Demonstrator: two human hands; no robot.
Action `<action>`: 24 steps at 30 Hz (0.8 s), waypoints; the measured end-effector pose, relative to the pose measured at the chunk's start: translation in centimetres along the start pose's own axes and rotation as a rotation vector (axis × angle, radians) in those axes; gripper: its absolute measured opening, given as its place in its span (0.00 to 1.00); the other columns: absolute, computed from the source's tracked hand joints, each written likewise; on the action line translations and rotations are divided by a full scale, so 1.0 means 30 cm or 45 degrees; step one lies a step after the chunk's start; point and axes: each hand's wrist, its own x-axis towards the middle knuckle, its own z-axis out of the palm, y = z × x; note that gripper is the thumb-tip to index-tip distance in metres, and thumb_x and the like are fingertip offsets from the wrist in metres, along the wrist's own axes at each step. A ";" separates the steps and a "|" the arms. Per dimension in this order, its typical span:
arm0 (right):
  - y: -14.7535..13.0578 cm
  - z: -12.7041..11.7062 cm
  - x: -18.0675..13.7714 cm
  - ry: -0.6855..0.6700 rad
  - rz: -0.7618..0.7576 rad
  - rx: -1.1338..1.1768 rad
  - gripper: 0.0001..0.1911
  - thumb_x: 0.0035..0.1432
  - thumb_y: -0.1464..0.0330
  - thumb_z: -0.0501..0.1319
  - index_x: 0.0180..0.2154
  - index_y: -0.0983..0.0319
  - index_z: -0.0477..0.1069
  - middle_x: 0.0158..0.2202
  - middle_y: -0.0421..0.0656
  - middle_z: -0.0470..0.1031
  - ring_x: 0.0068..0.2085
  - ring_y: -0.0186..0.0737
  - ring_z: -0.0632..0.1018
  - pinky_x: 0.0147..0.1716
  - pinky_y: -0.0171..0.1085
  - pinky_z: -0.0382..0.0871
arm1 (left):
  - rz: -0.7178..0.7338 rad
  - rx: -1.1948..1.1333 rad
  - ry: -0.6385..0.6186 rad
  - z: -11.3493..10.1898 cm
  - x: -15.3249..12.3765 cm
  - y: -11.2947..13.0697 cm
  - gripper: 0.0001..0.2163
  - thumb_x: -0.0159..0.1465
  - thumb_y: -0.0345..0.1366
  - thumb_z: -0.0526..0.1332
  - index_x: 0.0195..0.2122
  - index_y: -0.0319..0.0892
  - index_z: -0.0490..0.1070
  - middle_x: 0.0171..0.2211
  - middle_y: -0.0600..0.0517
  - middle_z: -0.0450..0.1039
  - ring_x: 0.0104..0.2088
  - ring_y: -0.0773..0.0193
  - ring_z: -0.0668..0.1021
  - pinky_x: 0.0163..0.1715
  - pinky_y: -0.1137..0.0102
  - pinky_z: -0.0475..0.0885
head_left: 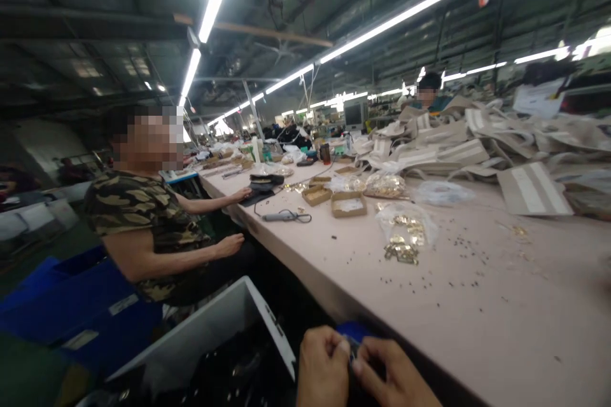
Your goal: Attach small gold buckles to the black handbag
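Observation:
At the bottom of the view, beside the table edge, my left hand (324, 365) and my right hand (389, 369) meet with fingertips close together. Both are closed in a pinch around a small greyish piece (352, 346), too small and blurred to name. Just behind the fingers shows a blue rounded object (354, 331), partly hidden by them. Dark material lies under my hands, its kind unclear. On the table ahead, a clear plastic bag (420, 219) spills gold-coloured metal fittings (402, 253), with small dark bits (463, 245) scattered to its right.
A grey crate (252, 305) holding dark items stands left of my hands, with blue bins (81, 305) beyond. A person in a camouflage shirt (143, 222) sits at the table (363, 292). Small cardboard boxes (348, 211), a corded grey tool (279, 216) and piled beige straps (449, 146) lie farther back.

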 end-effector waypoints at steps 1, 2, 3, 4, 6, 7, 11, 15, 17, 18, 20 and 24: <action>0.007 -0.001 0.006 -0.048 -0.013 -0.014 0.21 0.61 0.49 0.65 0.37 0.60 0.78 0.38 0.45 0.78 0.41 0.50 0.75 0.42 0.44 0.69 | -0.024 -0.031 -0.036 0.003 -0.008 0.008 0.05 0.56 0.36 0.68 0.27 0.40 0.79 0.25 0.48 0.77 0.28 0.61 0.76 0.29 0.69 0.69; 0.012 -0.003 0.014 -0.127 -0.025 -0.024 0.22 0.64 0.49 0.62 0.32 0.61 0.74 0.32 0.43 0.73 0.37 0.46 0.72 0.37 0.41 0.65 | -0.046 -0.095 -0.085 0.006 -0.014 0.015 0.05 0.56 0.35 0.67 0.30 0.39 0.80 0.25 0.48 0.77 0.27 0.62 0.76 0.28 0.70 0.68; 0.016 -0.006 0.024 -0.192 -0.036 0.007 0.23 0.66 0.50 0.61 0.30 0.61 0.70 0.29 0.40 0.69 0.33 0.42 0.68 0.33 0.40 0.60 | -0.066 -0.170 -0.126 0.009 -0.017 0.020 0.07 0.54 0.34 0.68 0.34 0.38 0.81 0.25 0.49 0.76 0.25 0.64 0.74 0.26 0.71 0.66; 0.019 -0.010 0.035 -0.249 -0.045 0.063 0.22 0.67 0.51 0.61 0.29 0.61 0.68 0.28 0.39 0.66 0.32 0.40 0.65 0.32 0.39 0.58 | -0.084 -0.244 -0.156 0.010 -0.019 0.021 0.12 0.53 0.33 0.69 0.39 0.38 0.81 0.24 0.51 0.76 0.24 0.66 0.73 0.25 0.72 0.65; 0.023 -0.017 0.049 -0.330 -0.042 0.180 0.21 0.68 0.54 0.62 0.29 0.62 0.67 0.27 0.37 0.64 0.31 0.37 0.62 0.33 0.39 0.55 | -0.106 -0.354 -0.221 0.008 -0.027 0.016 0.19 0.52 0.32 0.69 0.46 0.37 0.80 0.25 0.52 0.75 0.22 0.69 0.71 0.24 0.74 0.63; 0.024 -0.020 0.052 -0.355 -0.036 0.228 0.20 0.68 0.55 0.62 0.29 0.62 0.67 0.28 0.37 0.63 0.31 0.37 0.61 0.33 0.39 0.55 | -0.111 -0.377 -0.251 0.004 -0.033 0.011 0.20 0.53 0.33 0.69 0.48 0.36 0.79 0.26 0.52 0.75 0.22 0.70 0.70 0.23 0.74 0.62; 0.031 -0.022 0.050 -0.400 -0.047 0.299 0.19 0.67 0.56 0.64 0.29 0.62 0.67 0.28 0.37 0.63 0.31 0.37 0.61 0.32 0.38 0.54 | -0.066 -0.350 -0.335 -0.009 -0.056 -0.011 0.22 0.55 0.36 0.68 0.51 0.33 0.78 0.28 0.52 0.74 0.21 0.73 0.67 0.22 0.74 0.59; 0.038 -0.016 0.048 -0.393 -0.075 0.285 0.18 0.67 0.58 0.64 0.29 0.62 0.66 0.27 0.36 0.62 0.31 0.36 0.61 0.32 0.38 0.54 | -0.016 -0.321 -0.314 -0.005 -0.059 -0.008 0.22 0.55 0.36 0.68 0.49 0.31 0.79 0.27 0.52 0.73 0.22 0.72 0.67 0.24 0.73 0.59; 0.034 -0.014 0.046 -0.378 -0.086 0.275 0.18 0.67 0.58 0.63 0.29 0.62 0.67 0.28 0.37 0.63 0.31 0.37 0.62 0.33 0.39 0.55 | -0.034 -0.326 -0.287 -0.002 -0.059 0.001 0.23 0.54 0.37 0.67 0.49 0.30 0.79 0.28 0.51 0.74 0.23 0.71 0.68 0.25 0.72 0.60; 0.031 -0.013 0.045 -0.370 -0.088 0.268 0.17 0.66 0.58 0.63 0.29 0.62 0.67 0.28 0.37 0.64 0.31 0.37 0.62 0.33 0.39 0.56 | -0.047 -0.327 -0.276 0.000 -0.061 0.006 0.23 0.54 0.37 0.67 0.49 0.29 0.79 0.28 0.50 0.74 0.23 0.71 0.68 0.25 0.72 0.60; 0.025 -0.011 0.040 -0.350 -0.085 0.253 0.18 0.66 0.57 0.63 0.29 0.63 0.69 0.28 0.38 0.65 0.32 0.37 0.63 0.33 0.39 0.56 | -0.067 -0.313 -0.261 0.001 -0.065 0.017 0.23 0.54 0.37 0.66 0.49 0.29 0.80 0.28 0.50 0.75 0.23 0.71 0.67 0.25 0.72 0.59; 0.024 -0.005 0.032 -0.233 -0.074 0.157 0.21 0.68 0.55 0.60 0.28 0.63 0.69 0.27 0.38 0.65 0.31 0.38 0.63 0.31 0.39 0.56 | -0.042 -0.249 -0.275 0.002 -0.081 0.029 0.22 0.54 0.36 0.65 0.48 0.30 0.81 0.28 0.50 0.74 0.22 0.72 0.66 0.24 0.72 0.57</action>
